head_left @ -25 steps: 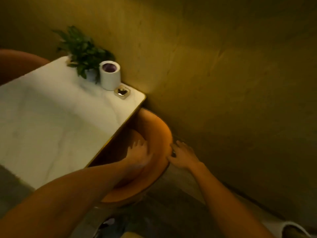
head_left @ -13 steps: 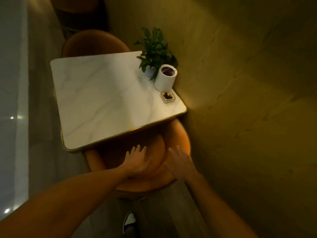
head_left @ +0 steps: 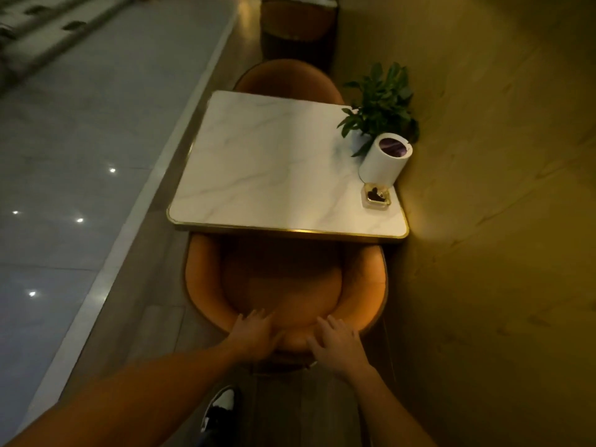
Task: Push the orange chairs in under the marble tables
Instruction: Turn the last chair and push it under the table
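Orange chair (head_left: 364, 285) sits partly under marble table (head_left: 274, 169) — both hands flat, unclenched, on its backrest.

One marble counter (head_left: 274, 169), gold-edged. Three orange chairs: nearest chair (head_left: 364, 285) partly under the counter's near edge, second chair (head_left: 287, 75) at the far edge, third chair (head_left: 296, 17) further back along the wall. On the counter: one potted plant (head_left: 380, 101), one white cylinder (head_left: 383, 162), one small square dish (head_left: 375, 196). Two hands, left hand (head_left: 254, 333) and right hand (head_left: 338, 345), flat on the nearest chair's backrest. One shoe (head_left: 221, 409) below.
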